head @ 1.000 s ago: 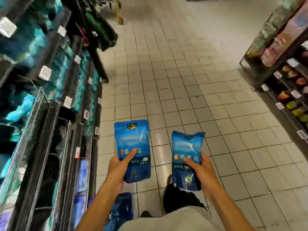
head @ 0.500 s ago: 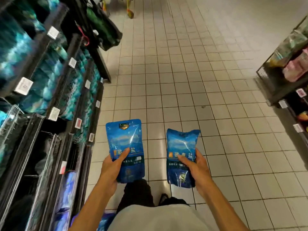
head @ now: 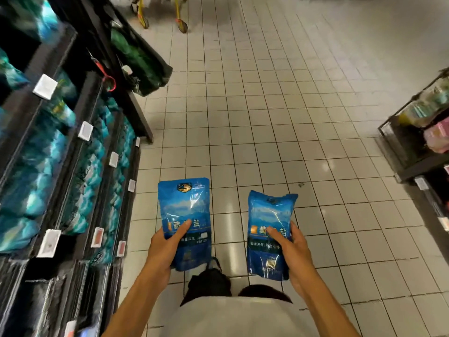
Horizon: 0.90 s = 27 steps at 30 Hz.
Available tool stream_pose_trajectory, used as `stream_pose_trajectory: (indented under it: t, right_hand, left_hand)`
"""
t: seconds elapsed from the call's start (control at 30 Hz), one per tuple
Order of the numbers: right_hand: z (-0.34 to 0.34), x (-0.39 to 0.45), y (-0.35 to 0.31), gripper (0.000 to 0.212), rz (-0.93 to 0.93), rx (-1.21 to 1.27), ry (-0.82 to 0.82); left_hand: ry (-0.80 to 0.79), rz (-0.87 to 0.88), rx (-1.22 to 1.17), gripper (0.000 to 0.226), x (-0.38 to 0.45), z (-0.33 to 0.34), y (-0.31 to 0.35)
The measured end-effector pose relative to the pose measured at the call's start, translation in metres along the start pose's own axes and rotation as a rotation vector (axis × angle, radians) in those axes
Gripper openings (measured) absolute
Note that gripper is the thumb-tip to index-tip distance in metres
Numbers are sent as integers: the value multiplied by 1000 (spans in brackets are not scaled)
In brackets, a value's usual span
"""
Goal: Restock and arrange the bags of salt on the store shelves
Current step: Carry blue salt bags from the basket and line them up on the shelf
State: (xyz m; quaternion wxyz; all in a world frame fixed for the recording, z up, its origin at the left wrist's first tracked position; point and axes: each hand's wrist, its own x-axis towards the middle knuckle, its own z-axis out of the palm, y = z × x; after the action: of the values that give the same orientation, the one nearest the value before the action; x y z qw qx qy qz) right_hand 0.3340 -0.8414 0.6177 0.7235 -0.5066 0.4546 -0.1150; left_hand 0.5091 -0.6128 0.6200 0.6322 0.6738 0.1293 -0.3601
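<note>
While the person stands in a store aisle looking down, each hand grips one blue bag of salt out in front of the body, above the pale tiled floor (head: 267, 117). The left hand (head: 162, 249) holds the left salt bag (head: 184, 215) by its lower half, with the thumb laid across the printed front and the other fingers wrapped behind it, out of sight; this bag stands nearly upright and flat, its sealed top edge pointing away from the person. The right hand (head: 291, 251) holds the right salt bag (head: 269, 229) the same way, thumb pressed over the white lettering on the front and fingertips curling round the bag's right edge; this bag looks plumper and its top is crumpled. The two bags are side by side but apart, with floor tiles showing between them. To the left runs a dark shelf unit (head: 80, 132) stocked with rows of blue-green bags, blurred, with white price tags (head: 45, 86) clipped along the shelf edges. On the right edge of the view stands another dark shelf unit (head: 410, 164) carrying pink and pale packages. Below the hands show the person's light shirt (head: 233, 317) and dark trousers.
</note>
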Motion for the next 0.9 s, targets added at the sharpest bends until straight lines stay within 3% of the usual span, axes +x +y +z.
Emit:
stream_pose_trajectory:
  t: [0.27, 0.47, 0.7, 0.9]
  right_hand:
    - [64, 102, -80, 36, -31, -7, 3]
    - [112, 202, -134, 36, -31, -57, -98]
    - [200, 328, -208, 33, -61, -237, -370]
    - [308, 379, -258, 31, -92, -416, -643]
  left_hand:
    - [-29, 22, -3, 50, 109, 13, 97]
    - [60, 40, -85, 53, 180, 28, 155]
    - [290, 69, -275, 56, 239, 29, 222]
    - [547, 99, -446, 66, 250, 1, 259]
